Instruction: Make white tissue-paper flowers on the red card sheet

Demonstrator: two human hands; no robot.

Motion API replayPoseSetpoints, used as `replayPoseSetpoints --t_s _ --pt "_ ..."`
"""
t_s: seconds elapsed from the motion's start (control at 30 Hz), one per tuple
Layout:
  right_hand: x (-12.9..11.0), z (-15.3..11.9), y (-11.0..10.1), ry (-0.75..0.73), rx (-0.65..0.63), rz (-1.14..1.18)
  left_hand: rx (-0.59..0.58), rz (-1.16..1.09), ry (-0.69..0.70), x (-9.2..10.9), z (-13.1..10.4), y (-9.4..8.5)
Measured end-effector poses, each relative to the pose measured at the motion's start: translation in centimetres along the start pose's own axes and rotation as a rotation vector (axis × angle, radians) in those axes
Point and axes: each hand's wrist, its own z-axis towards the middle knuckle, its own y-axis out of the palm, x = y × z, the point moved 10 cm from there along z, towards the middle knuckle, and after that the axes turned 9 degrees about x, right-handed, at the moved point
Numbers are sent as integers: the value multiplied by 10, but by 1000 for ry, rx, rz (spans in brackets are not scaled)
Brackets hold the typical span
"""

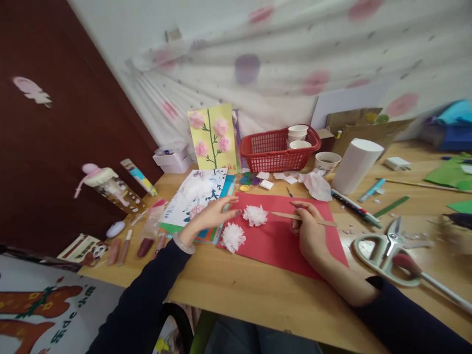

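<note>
My right hand (309, 226) pinches a thin, flat tan stick (283, 215), like a craft stick, above a sheet of red paper (273, 248). The stick's tip points left, close to a white crumpled-tissue flower (255, 215). A second tissue flower (233, 238) sits nearer to me, on the paper's left edge. My left hand (214, 216) hovers with fingers stretched out and apart just left of the flowers, holding nothing. Beneath it lies a stack of coloured paper topped by a white sheet with a flower picture (186, 196).
At the back stand a red basket (276, 160) with paper cups, a yellow flower picture (212, 135) and a white paper roll (356, 167). Scissors (387, 250), a red-tipped stick (435, 282) and pens lie right. A bottle (114, 187) and a white mouse-shaped item (115, 229) are left.
</note>
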Motion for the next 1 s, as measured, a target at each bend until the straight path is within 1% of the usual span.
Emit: replayPoseSetpoints --t_s 0.07,0.13,0.17,0.2,0.23,0.27,0.33,0.47,0.53,0.6,0.77,0.83,0.93,1.0 --pt "0 -1 -2 36 30 38 157 28 -54 -23 4 -42" --pt "2 -2 -1 81 35 53 332 98 -134 -50 3 -84" --pt "3 -2 0 93 34 51 396 131 -163 -62 1 -101" --pt "3 -3 0 99 33 46 455 166 -188 -72 0 -114" --pt "4 -3 1 99 31 41 499 198 -203 -80 -1 -124" --pt "4 -3 1 96 28 39 527 228 -209 -85 -1 -129" --pt "5 -2 2 90 22 43 550 276 -195 -88 4 -129" --pt "8 -1 1 79 21 30 529 342 -129 -81 21 -108" --pt "9 0 0 87 22 27 530 375 -117 -78 28 -102" --pt "9 0 0 98 21 19 540 403 -123 -77 30 -102" --pt "7 -3 3 124 2 -10 572 418 -151 -75 26 -112" --pt "7 -4 4 135 -8 -22 561 410 -148 -74 26 -109" --pt "7 -5 4 142 -16 -22 534 391 -141 -72 30 -100" --pt "7 -4 3 134 -10 -2 540 365 -151 -73 31 -98"
